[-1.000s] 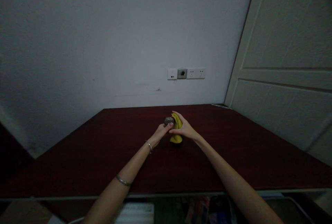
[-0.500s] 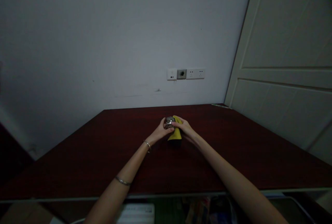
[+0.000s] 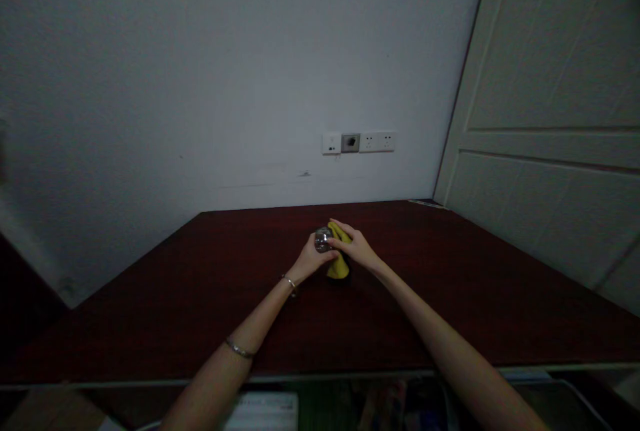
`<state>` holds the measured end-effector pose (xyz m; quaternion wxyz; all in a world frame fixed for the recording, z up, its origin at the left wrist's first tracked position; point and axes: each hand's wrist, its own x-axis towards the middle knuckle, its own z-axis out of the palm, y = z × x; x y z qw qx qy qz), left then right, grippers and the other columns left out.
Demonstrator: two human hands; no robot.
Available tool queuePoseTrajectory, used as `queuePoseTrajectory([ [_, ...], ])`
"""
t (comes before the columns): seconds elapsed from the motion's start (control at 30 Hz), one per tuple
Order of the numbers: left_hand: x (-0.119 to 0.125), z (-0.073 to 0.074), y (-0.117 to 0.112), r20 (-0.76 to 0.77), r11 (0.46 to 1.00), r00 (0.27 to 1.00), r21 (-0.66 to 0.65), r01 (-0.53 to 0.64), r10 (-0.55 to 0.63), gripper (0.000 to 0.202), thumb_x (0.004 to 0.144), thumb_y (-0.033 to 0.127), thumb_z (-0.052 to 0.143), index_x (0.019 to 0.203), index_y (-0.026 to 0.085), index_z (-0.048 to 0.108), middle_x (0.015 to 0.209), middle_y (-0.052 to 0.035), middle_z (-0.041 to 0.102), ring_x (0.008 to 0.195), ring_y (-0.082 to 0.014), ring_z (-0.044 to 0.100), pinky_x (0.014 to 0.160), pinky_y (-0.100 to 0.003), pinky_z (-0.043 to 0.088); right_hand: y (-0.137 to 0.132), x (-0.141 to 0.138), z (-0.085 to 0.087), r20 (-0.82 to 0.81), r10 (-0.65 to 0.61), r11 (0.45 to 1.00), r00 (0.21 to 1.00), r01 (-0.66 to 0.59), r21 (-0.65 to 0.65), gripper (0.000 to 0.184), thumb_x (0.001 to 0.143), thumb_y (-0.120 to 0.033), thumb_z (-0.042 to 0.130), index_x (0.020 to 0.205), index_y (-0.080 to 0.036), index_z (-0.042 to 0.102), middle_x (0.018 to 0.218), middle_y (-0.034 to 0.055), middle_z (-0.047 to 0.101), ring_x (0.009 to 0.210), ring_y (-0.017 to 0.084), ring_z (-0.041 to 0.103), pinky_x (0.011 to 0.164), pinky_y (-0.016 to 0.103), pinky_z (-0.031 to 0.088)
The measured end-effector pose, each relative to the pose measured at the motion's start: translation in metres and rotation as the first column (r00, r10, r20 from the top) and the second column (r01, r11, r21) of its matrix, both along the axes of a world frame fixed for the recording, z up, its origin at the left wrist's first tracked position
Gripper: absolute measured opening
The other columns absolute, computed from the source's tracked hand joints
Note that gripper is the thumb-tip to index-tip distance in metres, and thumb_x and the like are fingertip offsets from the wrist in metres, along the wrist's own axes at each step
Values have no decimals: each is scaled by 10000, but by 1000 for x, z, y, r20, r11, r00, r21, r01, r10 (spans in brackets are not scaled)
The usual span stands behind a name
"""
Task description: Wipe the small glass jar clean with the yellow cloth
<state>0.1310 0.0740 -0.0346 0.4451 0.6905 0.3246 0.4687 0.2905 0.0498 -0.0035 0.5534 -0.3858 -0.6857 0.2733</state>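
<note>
Over the middle of the dark red table (image 3: 240, 298), my two hands meet around a small, shiny, rounded, see-through-looking object (image 3: 323, 239); it resembles a glass, but its exact kind is unclear. My left hand (image 3: 311, 261) is closed round its left and lower side, thumb pointing right. A yellow cloth (image 3: 339, 267) is gripped in my right hand (image 3: 359, 248), pressed against the object's right side. The cloth's lower end hangs below the fingers. Bracelets circle my left wrist and forearm.
On the wall behind are sockets and switches (image 3: 359, 142). A pale panelled door (image 3: 555, 151) stands at the right. Below the table's front edge lie a white box (image 3: 265, 411) and other items in shadow.
The shiny object and both hands have shifted slightly left and down. The cloth's hanging end has swung and changed shape, now rounder at the bottom.
</note>
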Motion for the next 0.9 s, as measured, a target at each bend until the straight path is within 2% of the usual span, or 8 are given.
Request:
queuePoseTrajectory([
  [0.13,0,0,0,-25,999,1000,49,8,-7,702,579,390,760,1143,127,436,1104,-126,575,982,-229,564,862,-376,449,-5,3,6,2,46,984,999,-45,171,340,756,-361,621,1069,-232,644,1150,75,605,1089,208,539,977,370,393],
  [0.27,1,-1,0,-27,995,1000,102,-9,11,707,582,387,760,1148,125,427,1142,-138,557,1033,-232,548,895,-381,433,-11,2,11,36,144,962,989,-148,230,210,770,-326,616,950,-256,697,1144,61,606,1076,206,550,943,363,428],
  [0.37,1,1,-4,-50,989,998,146,-25,33,710,570,384,768,1140,133,426,1136,-129,565,1031,-224,553,904,-373,430,-10,1,12,7,128,967,992,-126,219,204,759,-326,628,936,-258,702,1126,59,620,1059,208,563,936,372,435],
  [0.6,1,14,-20,-175,975,981,216,-44,83,778,541,389,782,1186,179,400,1098,-94,601,996,-223,580,873,-350,451,-1,1,9,-184,38,995,982,-20,97,241,740,-361,636,924,-225,709,1058,72,668,1039,220,587,970,391,413],
  [0.8,2,12,-18,-150,963,974,232,-135,172,701,587,409,747,1159,174,417,1053,-91,618,964,-216,593,850,-352,462,-10,-1,12,-91,177,974,980,-161,158,198,735,-325,649,906,-249,713,1152,59,621,1085,223,559,957,385,428],
  [0.9,3,11,-18,-147,954,968,252,-164,205,699,589,413,742,1157,173,414,1070,-93,610,974,-214,591,850,-346,462,-10,-1,12,-70,193,970,979,-180,162,202,729,-335,653,902,-247,713,1159,56,618,1094,226,554,957,387,429],
])
